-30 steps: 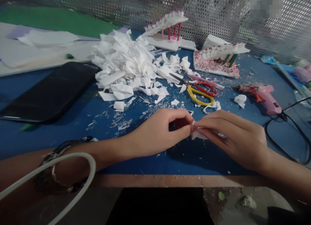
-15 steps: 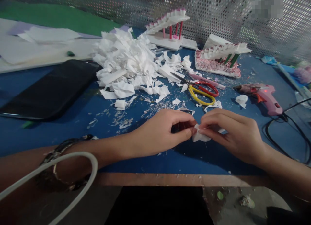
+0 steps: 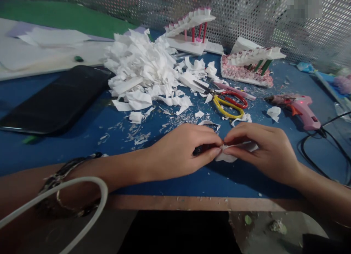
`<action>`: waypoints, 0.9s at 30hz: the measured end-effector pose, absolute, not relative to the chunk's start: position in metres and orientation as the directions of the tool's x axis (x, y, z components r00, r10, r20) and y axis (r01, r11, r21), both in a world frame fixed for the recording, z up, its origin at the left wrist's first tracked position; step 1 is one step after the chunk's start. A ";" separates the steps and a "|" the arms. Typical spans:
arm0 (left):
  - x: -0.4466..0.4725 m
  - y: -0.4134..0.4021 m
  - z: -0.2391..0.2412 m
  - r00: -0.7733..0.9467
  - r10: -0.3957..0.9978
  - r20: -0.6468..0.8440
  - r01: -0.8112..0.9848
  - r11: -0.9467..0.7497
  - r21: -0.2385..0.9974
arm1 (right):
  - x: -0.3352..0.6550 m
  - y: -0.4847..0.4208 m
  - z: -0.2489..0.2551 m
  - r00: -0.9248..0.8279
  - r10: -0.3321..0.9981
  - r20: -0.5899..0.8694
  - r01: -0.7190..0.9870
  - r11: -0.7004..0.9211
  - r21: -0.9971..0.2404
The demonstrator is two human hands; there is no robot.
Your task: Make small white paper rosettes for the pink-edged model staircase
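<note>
Near the front edge of the blue table, my left hand (image 3: pixel 189 148) pinches a small white piece of paper (image 3: pixel 226 158) between thumb and forefinger. My right hand (image 3: pixel 263 148) grips the same paper from the other side, and the fingertips of both hands almost touch. Part of the paper is hidden behind the right fingers. Just beyond the hands lie scissors (image 3: pixel 229 105) with one yellow and one red handle. Past them rests a pink stick-like tool (image 3: pixel 236 90). A big heap of torn white paper (image 3: pixel 148 69) spreads behind my left hand.
A black phone (image 3: pixel 59 100) lies at left. On the right, a pink glue gun (image 3: pixel 298 107) has its cord (image 3: pixel 303 148) looping near my right wrist. Two small paper-and-foam models (image 3: pixel 189 38) stand by the perforated metal screen (image 3: pixel 241 16). A white tube (image 3: pixel 102 190) curves over my left forearm.
The fingertips of both hands have drawn closer together on the white paper, and more of it shows between my right fingers. The view has shifted slightly.
</note>
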State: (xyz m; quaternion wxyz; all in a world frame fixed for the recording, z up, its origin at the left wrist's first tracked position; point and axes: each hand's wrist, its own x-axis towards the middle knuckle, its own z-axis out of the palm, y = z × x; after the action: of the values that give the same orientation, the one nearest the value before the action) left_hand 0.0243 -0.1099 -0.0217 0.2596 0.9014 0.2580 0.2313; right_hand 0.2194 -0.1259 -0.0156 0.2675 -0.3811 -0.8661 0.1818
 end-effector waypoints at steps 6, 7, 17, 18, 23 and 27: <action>0.023 -0.108 -0.021 0.752 0.585 0.305 0.362 -0.752 0.551 | 0.218 -0.131 -0.012 -0.545 0.749 0.377 0.555 0.659 -0.507; 0.022 -0.108 -0.020 0.749 0.584 0.313 0.361 -0.755 0.547 | 0.217 -0.132 -0.011 -0.542 0.746 0.387 0.548 0.663 -0.510; 0.021 -0.111 -0.018 0.695 0.600 0.397 0.347 -0.762 0.546 | 0.215 -0.134 -0.011 -0.424 0.873 0.243 0.419 0.427 -0.801; 0.021 -0.112 -0.018 0.688 0.609 0.395 0.344 -0.753 0.561 | 0.215 -0.134 -0.011 -0.417 0.881 0.222 0.393 0.395 -0.830; 0.021 -0.111 -0.018 0.614 0.700 0.364 0.320 -0.642 0.696 | 0.213 -0.134 -0.012 -0.399 0.897 0.191 0.317 0.330 -0.889; 0.024 -0.111 -0.020 0.523 0.803 0.287 0.325 -0.499 0.803 | 0.212 -0.135 -0.016 -0.347 0.902 0.257 0.330 0.374 -0.867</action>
State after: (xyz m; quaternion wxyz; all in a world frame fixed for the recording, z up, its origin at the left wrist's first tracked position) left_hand 0.0237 -0.1107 -0.0197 0.3542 0.7974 0.3535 0.3372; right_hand 0.2118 -0.1346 -0.0162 0.3870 -0.4201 -0.7328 0.3697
